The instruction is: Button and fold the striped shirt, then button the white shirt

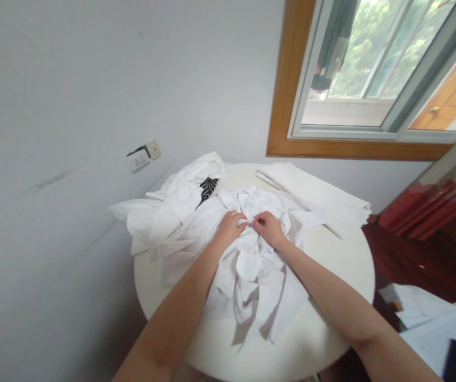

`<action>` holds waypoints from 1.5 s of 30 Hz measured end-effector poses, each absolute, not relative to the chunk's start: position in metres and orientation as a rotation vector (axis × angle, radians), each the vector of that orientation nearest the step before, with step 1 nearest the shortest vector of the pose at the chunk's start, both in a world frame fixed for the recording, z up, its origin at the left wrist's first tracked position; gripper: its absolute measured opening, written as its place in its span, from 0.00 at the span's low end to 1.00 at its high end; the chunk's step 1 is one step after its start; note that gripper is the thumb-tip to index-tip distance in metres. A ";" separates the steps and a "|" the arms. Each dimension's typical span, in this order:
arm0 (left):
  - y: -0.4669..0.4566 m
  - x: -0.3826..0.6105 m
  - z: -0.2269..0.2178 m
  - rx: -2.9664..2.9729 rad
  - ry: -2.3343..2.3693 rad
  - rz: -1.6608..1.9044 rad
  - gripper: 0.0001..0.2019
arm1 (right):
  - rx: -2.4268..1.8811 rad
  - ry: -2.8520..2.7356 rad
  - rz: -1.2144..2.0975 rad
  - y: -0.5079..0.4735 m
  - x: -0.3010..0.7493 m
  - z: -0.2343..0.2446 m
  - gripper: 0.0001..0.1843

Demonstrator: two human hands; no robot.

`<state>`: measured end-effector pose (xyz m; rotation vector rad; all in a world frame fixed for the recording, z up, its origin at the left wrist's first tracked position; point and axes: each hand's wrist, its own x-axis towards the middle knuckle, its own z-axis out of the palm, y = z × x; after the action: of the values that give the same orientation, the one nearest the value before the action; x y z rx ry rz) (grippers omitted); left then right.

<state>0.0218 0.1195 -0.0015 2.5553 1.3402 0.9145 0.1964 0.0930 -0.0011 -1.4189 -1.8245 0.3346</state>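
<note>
A crumpled white garment (252, 281) lies spread over the middle of a round white table (339, 260). My left hand (231, 225) and my right hand (268, 227) meet at the garment's upper part, knuckles up. Both have their fingers curled and pinching a fold of the white cloth between them, almost touching each other. My forearms reach in from the bottom of the view across the table.
More white clothes (172, 212) with a black patterned piece (209, 188) are heaped at the table's back left, and a folded white stack (315, 195) sits at the back right. A wall socket (142, 156), a window (371, 69), dark floor and papers (430, 318) lie around.
</note>
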 end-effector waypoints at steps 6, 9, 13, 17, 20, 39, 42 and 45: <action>0.115 0.023 0.005 2.513 1.341 0.952 0.07 | -1.350 -1.852 0.333 0.092 0.199 0.001 0.06; 0.114 0.023 0.006 2.557 1.352 0.906 0.07 | -1.299 -1.902 0.348 0.093 0.200 0.000 0.08; 0.114 0.023 0.007 2.652 1.365 0.823 0.09 | -1.328 -1.929 0.347 0.093 0.200 0.001 0.08; 0.115 0.024 0.005 2.688 1.344 0.742 0.11 | -1.379 -1.939 0.317 0.090 0.197 0.003 0.08; 0.116 0.024 0.005 2.673 1.356 0.711 0.11 | -1.407 -1.951 0.287 0.089 0.195 0.004 0.08; 0.114 0.025 0.008 2.609 1.320 0.710 0.12 | -1.461 -1.971 0.205 0.089 0.195 0.003 0.06; 0.114 0.026 0.007 2.562 1.338 0.738 0.12 | -1.454 -1.959 0.204 0.089 0.194 0.003 0.06; 0.114 0.026 0.004 2.466 1.349 0.785 0.12 | -1.427 -1.925 0.224 0.091 0.194 0.001 0.06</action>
<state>0.0260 0.1142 0.0038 2.4664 1.3495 0.7846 0.1944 0.0908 0.0011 -1.4273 -1.9253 0.2245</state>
